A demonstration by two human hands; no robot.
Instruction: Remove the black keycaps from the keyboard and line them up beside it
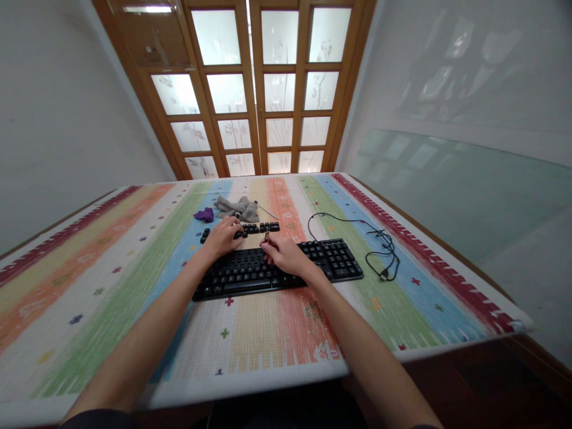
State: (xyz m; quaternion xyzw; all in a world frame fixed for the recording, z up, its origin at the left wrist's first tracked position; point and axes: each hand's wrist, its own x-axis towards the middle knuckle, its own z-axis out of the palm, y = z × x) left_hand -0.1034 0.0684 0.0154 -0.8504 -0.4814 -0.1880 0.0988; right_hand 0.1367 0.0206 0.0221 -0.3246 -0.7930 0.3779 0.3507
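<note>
A black keyboard [250,277] lies on the striped tablecloth, with bare key posts showing across its upper left part. Loose black keycaps [258,227] stand in a row behind it. My left hand [224,236] is at the left part of that row, its thumb and fingers curled around a dark keycap [239,235]. Over the middle of the keyboard, my right hand [283,253] pinches a small brown-handled tool [267,237], which points away from me toward the keycap row. Most of this tool is hidden by the fingers.
Behind the keycaps lie a crumpled grey cloth [236,207], a purple cloth [204,215] and a thin stick [267,210]. The keyboard's USB cable [384,244] is bundled on the right. Wooden glass-paned doors [257,89] rise beyond the table [134,280].
</note>
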